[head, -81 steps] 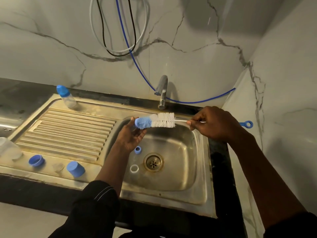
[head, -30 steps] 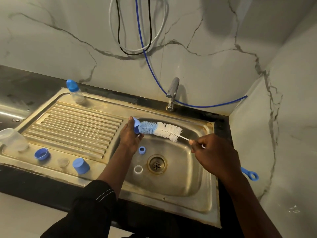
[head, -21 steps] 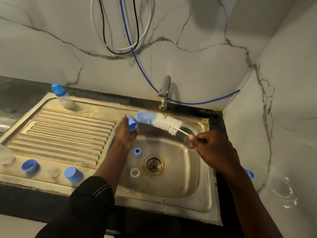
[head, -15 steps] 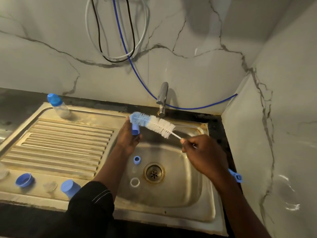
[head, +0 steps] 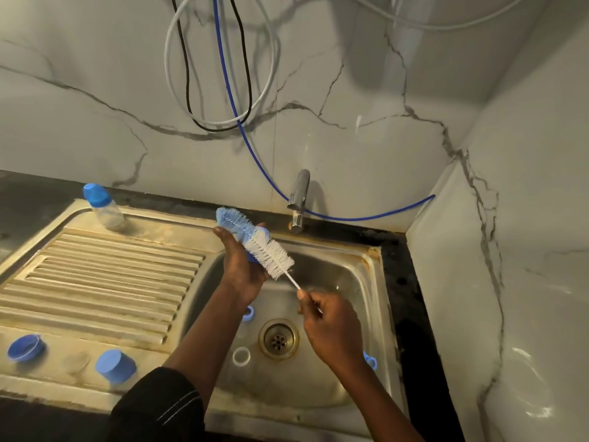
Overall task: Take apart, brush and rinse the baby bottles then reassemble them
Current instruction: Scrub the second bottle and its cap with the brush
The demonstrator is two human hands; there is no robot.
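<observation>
My left hand (head: 239, 266) holds a small blue bottle cap (head: 262, 232) over the sink basin (head: 344, 272); the cap is mostly hidden behind the brush. My right hand (head: 328, 323) grips the thin white handle of the bottle brush (head: 255, 242), whose blue and white bristles lie across the cap and my left fingers. The handle's blue loop end (head: 369, 360) sticks out behind my right wrist. A capped baby bottle (head: 103, 207) stands at the drainboard's far corner. In the basin lie a blue ring (head: 248, 313) and a white ring (head: 241, 356).
On the near drainboard (head: 95, 282) sit an upturned blue cap (head: 25, 347), a clear teat (head: 76, 362) and another blue cap (head: 115, 366). The tap (head: 299, 199) stands behind the basin, with no water seen running. Hoses and a blue tube (head: 255, 161) hang on the marble wall. A wall closes the right side.
The brush head has slid further up and left across the cap, and its handle now points down to my right hand, which has dropped lower over the basin. My left hand rose slightly.
</observation>
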